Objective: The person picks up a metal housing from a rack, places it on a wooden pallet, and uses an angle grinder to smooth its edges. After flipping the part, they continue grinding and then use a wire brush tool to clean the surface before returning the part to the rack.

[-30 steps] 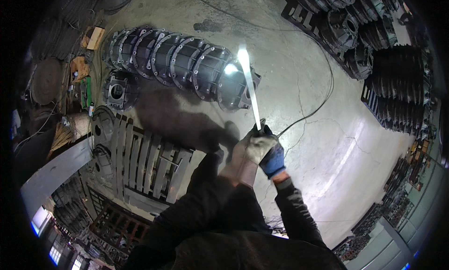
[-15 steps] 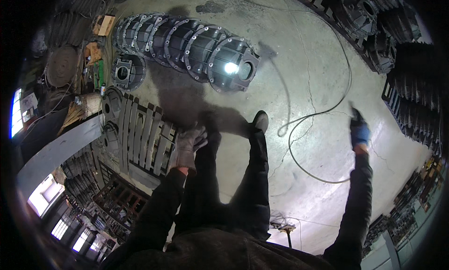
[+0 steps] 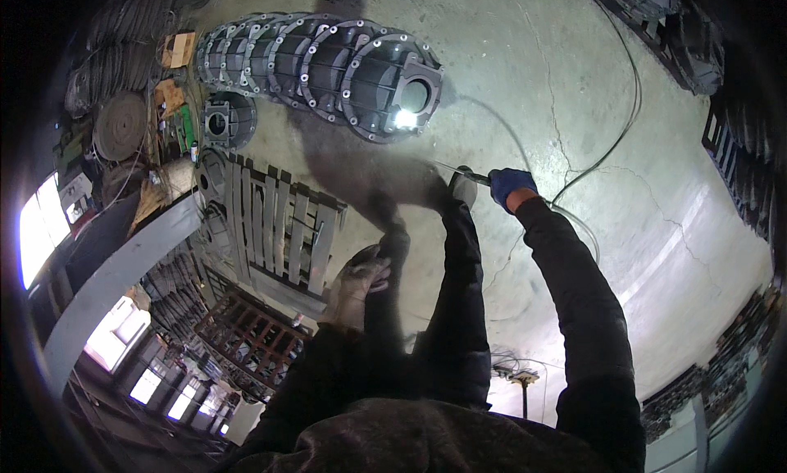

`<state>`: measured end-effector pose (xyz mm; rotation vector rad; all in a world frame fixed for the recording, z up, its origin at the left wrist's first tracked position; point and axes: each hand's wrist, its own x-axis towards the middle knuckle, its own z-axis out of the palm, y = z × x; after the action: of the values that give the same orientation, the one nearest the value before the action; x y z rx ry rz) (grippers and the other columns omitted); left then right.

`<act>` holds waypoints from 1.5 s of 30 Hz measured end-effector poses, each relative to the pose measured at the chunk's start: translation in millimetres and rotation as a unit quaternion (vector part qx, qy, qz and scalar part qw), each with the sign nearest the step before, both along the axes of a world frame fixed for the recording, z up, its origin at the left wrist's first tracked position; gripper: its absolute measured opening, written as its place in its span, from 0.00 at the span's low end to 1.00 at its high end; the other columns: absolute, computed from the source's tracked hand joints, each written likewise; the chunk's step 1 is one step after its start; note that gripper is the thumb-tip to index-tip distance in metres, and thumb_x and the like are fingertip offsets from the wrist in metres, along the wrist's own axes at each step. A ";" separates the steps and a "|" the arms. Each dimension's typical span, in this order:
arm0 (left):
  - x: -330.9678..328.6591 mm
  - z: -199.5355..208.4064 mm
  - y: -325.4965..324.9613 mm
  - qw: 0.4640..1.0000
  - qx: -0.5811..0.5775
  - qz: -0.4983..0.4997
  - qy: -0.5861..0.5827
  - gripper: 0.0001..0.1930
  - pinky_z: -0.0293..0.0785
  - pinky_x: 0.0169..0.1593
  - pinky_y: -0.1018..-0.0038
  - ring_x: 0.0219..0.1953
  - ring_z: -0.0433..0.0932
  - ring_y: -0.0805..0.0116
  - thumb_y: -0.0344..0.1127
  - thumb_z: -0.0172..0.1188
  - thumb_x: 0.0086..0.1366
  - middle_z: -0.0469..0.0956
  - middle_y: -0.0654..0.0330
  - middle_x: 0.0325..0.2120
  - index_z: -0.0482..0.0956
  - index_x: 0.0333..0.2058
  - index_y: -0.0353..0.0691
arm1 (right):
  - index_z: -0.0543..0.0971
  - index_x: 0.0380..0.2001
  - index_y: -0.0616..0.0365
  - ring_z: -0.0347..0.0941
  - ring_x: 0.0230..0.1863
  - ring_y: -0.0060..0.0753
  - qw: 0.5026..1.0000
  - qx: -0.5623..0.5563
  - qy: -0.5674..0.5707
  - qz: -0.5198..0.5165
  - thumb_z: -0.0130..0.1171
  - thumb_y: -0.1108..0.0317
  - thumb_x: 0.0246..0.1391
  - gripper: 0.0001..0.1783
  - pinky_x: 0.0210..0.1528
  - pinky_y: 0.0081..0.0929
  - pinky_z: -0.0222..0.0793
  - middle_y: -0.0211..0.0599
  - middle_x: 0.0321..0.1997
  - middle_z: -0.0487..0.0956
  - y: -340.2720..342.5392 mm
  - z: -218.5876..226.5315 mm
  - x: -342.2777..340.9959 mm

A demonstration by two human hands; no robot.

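My right hand (image 3: pixel 512 189), in a blue glove, is wrapped round a dark air blow gun (image 3: pixel 478 176). A long thin nozzle points left from it, toward the row of housings. My left hand (image 3: pixel 357 286), in a pale grey glove, hangs in front of my left leg with its fingers curled. Whether anything is inside those fingers is hidden. Ahead, several dark metal bell housings (image 3: pixel 373 92) stand in a nested row on the floor. The nearest one (image 3: pixel 392 88) has bolt holes round its flange and a round opening, with bright light on its face.
A black hose (image 3: pixel 620 137) loops over the cracked concrete floor (image 3: pixel 508 88) on the right. A wooden pallet (image 3: pixel 279 227) lies left of my legs. A single housing (image 3: pixel 229 125) stands beside the row. Stacked dark parts (image 3: pixel 734 170) line the right side.
My right hand has swung left and inward with the blow gun, from far right to beside my right foot. My left hand appears lower and a little further right. The view has shifted.
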<state>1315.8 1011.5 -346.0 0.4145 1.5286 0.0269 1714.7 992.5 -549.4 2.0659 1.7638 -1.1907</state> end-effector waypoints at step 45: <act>250.5 -207.0 378.9 0.159 0.451 -0.876 -0.051 0.22 0.80 0.55 0.57 0.51 0.86 0.52 0.33 0.57 0.66 0.84 0.44 0.52 0.80 0.59 0.48 | 0.85 0.49 0.48 0.83 0.39 0.62 0.948 0.001 0.110 -0.298 0.62 0.51 0.62 0.19 0.41 0.52 0.78 0.52 0.36 0.86 -50.3 -26.8 -12.9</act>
<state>1566.4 1390.4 -553.0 2.8466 -0.2863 -0.8827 1701.8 942.2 -576.2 2.6573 1.2279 -1.6194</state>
